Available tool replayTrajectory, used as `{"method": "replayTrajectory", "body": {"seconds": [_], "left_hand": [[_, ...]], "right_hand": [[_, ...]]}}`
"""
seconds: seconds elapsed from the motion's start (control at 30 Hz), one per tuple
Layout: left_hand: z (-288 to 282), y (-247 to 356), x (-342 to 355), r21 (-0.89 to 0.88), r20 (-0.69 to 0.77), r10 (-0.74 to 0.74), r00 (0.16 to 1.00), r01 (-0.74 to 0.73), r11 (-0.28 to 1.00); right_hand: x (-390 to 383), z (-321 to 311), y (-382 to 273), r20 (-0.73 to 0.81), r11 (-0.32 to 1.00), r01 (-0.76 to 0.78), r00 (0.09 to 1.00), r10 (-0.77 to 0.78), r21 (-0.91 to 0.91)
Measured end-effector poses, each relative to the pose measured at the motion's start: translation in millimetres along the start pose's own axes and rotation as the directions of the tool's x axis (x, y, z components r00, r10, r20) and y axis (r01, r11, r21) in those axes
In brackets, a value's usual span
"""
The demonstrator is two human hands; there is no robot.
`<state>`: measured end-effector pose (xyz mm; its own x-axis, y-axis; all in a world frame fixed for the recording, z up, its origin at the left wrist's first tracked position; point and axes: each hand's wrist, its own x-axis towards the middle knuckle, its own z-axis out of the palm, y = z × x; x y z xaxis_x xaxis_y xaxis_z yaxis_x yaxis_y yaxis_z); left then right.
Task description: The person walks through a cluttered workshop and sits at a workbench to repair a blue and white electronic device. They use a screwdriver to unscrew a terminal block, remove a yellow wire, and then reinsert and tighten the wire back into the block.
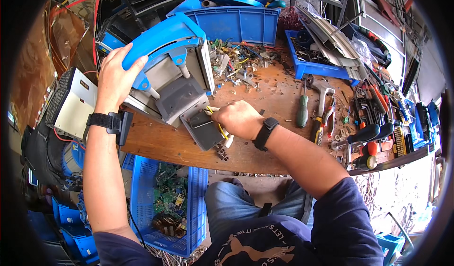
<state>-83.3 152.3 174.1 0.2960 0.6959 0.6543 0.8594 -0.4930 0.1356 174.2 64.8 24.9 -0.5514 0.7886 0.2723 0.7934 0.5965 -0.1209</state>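
A tilted device [163,76] with a thick blue curved rim, grey panel and two metal posts rests on the wooden bench. My left hand [116,76] grips its blue rim at the left, fingers over the top and thumb along the inner side. A dark grey box-shaped part [203,129] juts from the device toward me. Beside that part, my right hand [239,119] is closed in a fist, palm down. A yellow-green wire [221,131] and a whitish cable end [229,141] show by its fingers. What the fingertips hold is hidden under the hand.
Small scrap pieces [236,67] litter the bench behind. A green-handled screwdriver [302,110], a hammer [323,93] and pliers [330,114] lie right. Blue bins [231,24] stand at the back. A blue crate [196,204] of circuit boards sits below the bench edge.
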Motion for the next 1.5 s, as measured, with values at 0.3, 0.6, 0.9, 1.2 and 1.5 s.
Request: {"method": "replayTrajectory", "body": {"seconds": [0.3, 0.6, 0.9, 1.2, 1.5], "left_hand": [[-2.5, 3.1, -0.8, 0.036, 0.033, -0.002, 0.999, 0.001, 0.999], [-3.2, 3.9, -0.7, 0.041, 0.038, -0.005, 0.999, 0.004, 0.999], [-2.6, 4.4, -0.5, 0.019, 0.033, -0.007, 0.999, 0.007, 1.0], [-2.2, 3.5, -0.5, 0.034, 0.027, -0.001, 1.0, 0.0, 0.999], [-2.1, 2.0, -0.8, 0.033, 0.023, 0.005, 1.0, -0.006, 0.999]], "right_hand": [[0.6, -1.8, -2.4, -0.02, 0.998, -0.009, 1.0, 0.01, 0.056], [3.7, 3.4, 2.3, -0.054, 0.998, -0.006, 0.998, 0.01, 0.066], [4.7, 3.1, 3.2, -0.062, 1.0, 0.008, 0.998, -0.007, 0.012], [3.2, -0.2, 3.5, -0.038, 1.0, -0.001, 0.999, 0.001, 0.006], [6.4, -5.7, 3.4, -0.019, 0.999, 0.03, 0.999, -0.03, -0.011]]}}
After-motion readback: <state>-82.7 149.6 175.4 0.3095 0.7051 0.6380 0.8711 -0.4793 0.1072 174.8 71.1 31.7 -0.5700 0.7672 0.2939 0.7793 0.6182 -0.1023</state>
